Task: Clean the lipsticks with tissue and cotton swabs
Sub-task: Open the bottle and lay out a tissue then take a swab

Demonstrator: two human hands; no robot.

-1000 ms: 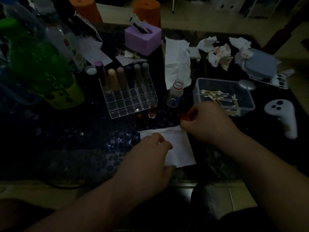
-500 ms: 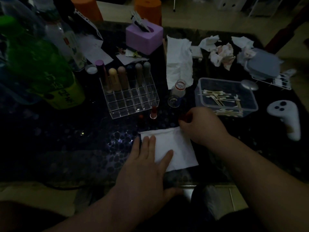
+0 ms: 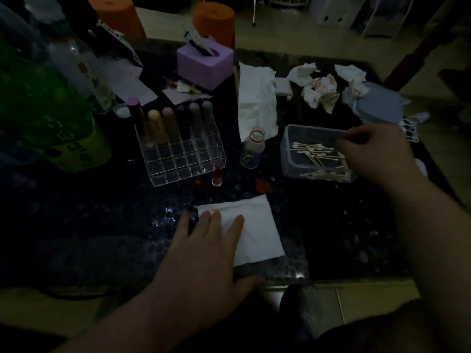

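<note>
Dim room, cluttered dark table [image 3: 76, 225], left hand [image 3: 204, 250] flat on tissue [image 3: 257, 233], right hand [image 3: 374, 154] curled over cotton swabs [image 3: 311, 151], grip unclear

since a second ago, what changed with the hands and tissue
The right hand let go of a small red cap beyond the tissue and moved right to the cotton swab box. The left hand flattened on the tissue. Tissue and lipstick organizer stayed put.

Green bottle [image 3: 38, 110]: dark characters on yellow label [image 3: 84, 154], too dim to read. Nothing else legible.
</note>
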